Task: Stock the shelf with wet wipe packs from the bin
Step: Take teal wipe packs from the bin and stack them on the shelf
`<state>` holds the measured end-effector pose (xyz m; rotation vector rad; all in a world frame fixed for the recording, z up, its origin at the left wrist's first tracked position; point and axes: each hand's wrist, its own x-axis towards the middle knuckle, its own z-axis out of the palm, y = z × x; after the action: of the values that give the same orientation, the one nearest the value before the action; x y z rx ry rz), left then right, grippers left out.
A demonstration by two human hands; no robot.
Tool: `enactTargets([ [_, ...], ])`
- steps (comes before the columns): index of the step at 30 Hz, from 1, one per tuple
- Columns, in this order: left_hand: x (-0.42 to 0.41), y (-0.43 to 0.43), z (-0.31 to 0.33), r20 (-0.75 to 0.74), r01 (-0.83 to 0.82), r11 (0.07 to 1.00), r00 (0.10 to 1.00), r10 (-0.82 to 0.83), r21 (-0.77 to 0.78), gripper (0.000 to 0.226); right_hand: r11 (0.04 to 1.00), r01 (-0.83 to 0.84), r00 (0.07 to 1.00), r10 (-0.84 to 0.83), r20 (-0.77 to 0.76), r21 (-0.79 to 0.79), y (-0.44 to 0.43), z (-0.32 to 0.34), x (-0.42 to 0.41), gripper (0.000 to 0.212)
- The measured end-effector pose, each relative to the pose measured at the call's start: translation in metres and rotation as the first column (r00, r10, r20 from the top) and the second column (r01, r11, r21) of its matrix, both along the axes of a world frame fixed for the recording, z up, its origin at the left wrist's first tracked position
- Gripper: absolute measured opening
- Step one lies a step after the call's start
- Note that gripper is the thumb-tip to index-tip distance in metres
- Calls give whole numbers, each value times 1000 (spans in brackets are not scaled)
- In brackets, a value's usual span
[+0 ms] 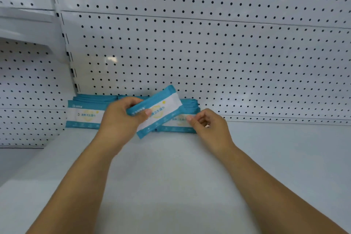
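Left stack (85, 116) and right stack (190, 106) already sit at the shelf (284, 157) back. Left hand (121, 118) grips a tilted pack (157, 112) over right stack, unplaced. Right hand (209, 127), loosely curled, touches that stack, grasping nothing. Much shelf unfilled; bin unseen.

The flat rectangular plastic wet wipe pack (165, 108) is showing teal-blue bands along both long edges, a white band between them, a pale yellow emblem and blue characters. The stacked flat wet wipe packs (85, 116) are carrying the same teal, white and yellow print. The white metal pegboard back panel (209, 53) is displaying a regular grid of dark holes. The smooth shelf board (171, 176) is looking plain grey-white.
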<state>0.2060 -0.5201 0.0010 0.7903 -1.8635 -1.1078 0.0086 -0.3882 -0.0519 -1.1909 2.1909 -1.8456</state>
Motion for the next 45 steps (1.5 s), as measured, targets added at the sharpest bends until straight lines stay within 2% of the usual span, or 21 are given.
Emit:
enactTargets([
  [2, 18, -14, 8, 112, -35, 998, 993, 41, -52, 12, 994, 110, 987, -106, -120, 28, -1, -4, -5, 26],
  [4, 27, -30, 8, 209, -50, 996, 976, 65, -76, 15, 979, 201, 965, -191, -177, 41, -2, -5, -11, 33],
  [10, 22, -67, -8, 346, -11, 992, 937, 54, -125, 23, 952, 265, 939, -218, -267, 153, -9, -10, -13, 68],
  [13, 14, -73, -12, 351, 22, 987, 936, 35, -158, 23, 936, 257, 945, -191, -267, 242, -12, -11, -14, 75],
  [17, 7, -84, -31, 286, 10, 962, 956, 71, -272, 26, 914, 246, 952, -164, -260, 323, -14, -12, -12, 71],
  [21, 3, -89, -39, 195, -43, 909, 972, 135, -415, 27, 904, 271, 936, -166, -310, 332, -13, -10, -8, 62],
  [24, 1, -90, -39, 184, -73, 877, 966, 180, -475, 33, 908, 265, 939, -165, -302, 326, -12, -10, -6, 60],
  [33, 12, -97, -49, 230, -133, 882, 938, 259, -453, 69, 915, 271, 947, -196, -257, 301, -13, -10, -6, 76],
  [36, 13, -89, -48, 208, -130, 865, 943, 259, -485, 70, 921, 294, 939, -228, -258, 255, -10, -8, -3, 76],
  [39, 10, -76, -45, 212, -58, 834, 955, 206, -548, 63, 919, 314, 922, -235, -307, 239, -4, -4, 2, 70],
  [42, 3, -58, -38, 252, 59, 799, 960, 118, -598, 62, 906, 287, 919, -168, -357, 313, 9, 9, 8, 73],
  [45, -3, -35, -28, 272, 162, 799, 962, 2, -579, 59, 881, 275, 906, -104, -411, 385, 35, 24, 12, 75],
])
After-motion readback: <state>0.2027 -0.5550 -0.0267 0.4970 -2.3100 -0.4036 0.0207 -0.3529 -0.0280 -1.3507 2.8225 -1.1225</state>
